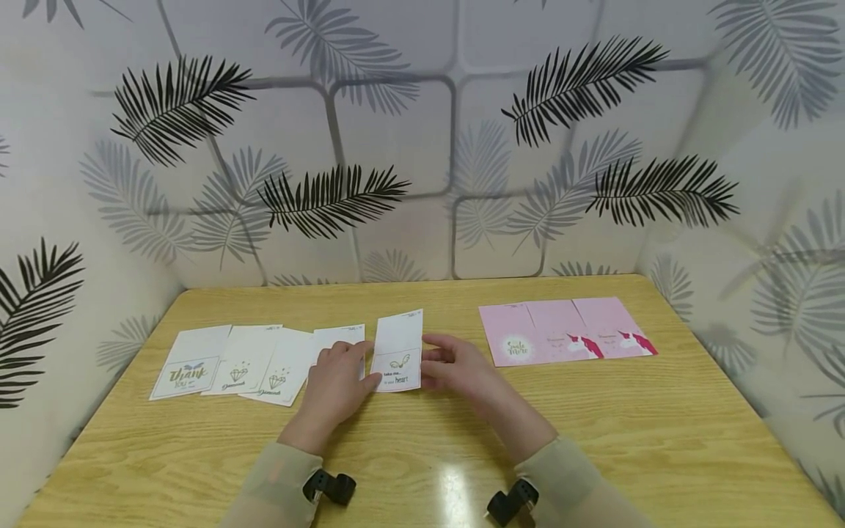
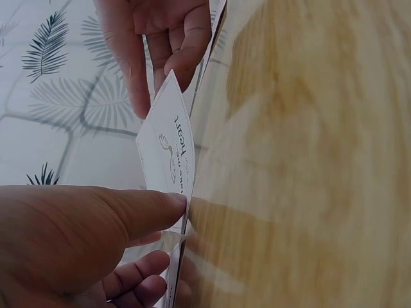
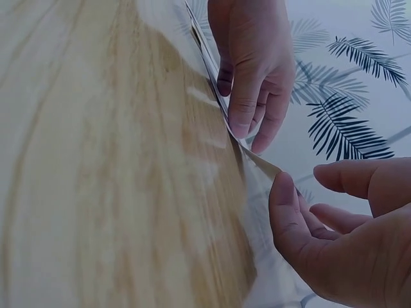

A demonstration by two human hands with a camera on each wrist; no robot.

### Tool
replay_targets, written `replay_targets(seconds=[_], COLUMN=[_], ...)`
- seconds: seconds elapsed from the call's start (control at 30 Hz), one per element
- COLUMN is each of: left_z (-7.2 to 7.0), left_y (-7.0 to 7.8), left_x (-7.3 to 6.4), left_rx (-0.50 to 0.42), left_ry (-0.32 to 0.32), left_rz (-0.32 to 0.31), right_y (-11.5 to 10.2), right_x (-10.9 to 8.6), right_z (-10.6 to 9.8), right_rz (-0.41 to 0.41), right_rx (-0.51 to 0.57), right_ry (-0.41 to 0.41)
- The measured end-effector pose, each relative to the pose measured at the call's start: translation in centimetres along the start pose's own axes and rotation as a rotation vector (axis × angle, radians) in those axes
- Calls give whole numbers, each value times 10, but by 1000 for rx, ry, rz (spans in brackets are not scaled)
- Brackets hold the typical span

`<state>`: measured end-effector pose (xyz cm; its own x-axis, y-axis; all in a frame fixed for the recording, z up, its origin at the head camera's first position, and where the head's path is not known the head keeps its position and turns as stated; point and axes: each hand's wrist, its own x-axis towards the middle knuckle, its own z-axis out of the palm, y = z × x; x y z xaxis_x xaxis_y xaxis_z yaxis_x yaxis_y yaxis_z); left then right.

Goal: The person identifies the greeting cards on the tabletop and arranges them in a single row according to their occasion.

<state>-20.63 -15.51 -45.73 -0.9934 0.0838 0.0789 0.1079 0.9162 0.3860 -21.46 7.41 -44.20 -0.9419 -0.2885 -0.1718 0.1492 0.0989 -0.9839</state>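
Note:
A white greeting card point(image 1: 397, 363) printed with small wings and "take me to your heart" is between both hands, its right side tilted up off the table. My left hand point(image 1: 337, 385) has its thumb on the lower left corner, with bent fingers over a neighbouring white card point(image 1: 338, 335). At the right edge, fingertips of my right hand point(image 1: 465, 363) hold the raised side. The left wrist view shows the left thumb point(image 2: 157, 210) on the printed face. In the right wrist view, the raised corner point(image 3: 270, 168) meets the right fingertips.
To the left, a "Thank you" card point(image 1: 191, 374) and two overlapping diamond cards point(image 1: 240, 374) lie in a row. Three pink cards point(image 1: 548, 323), two with unicorns, lie at the right. A leaf-patterned backdrop point(image 1: 422, 242) stands behind the wooden table point(image 1: 594, 440).

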Motion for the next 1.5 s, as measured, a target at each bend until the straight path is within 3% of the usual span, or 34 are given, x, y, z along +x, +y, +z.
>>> replay_targets(seconds=[0.77, 0.93, 1.17, 1.5], left_z=[-2, -3, -6, -11], left_y=[0, 1, 7, 31], left_x=[1, 2, 3, 13], left_rx=[-15, -15, -113, -213], left_ry=[-1, 37, 81, 160], left_rz=[17, 35, 68, 62], right_y=[7, 6, 0, -14], right_x=[3, 2, 3, 1], right_z=[1, 0, -5, -23], right_rz=[56, 56, 41, -30], right_rx=[9, -13, -3, 9], right_ry=[25, 47, 93, 121])
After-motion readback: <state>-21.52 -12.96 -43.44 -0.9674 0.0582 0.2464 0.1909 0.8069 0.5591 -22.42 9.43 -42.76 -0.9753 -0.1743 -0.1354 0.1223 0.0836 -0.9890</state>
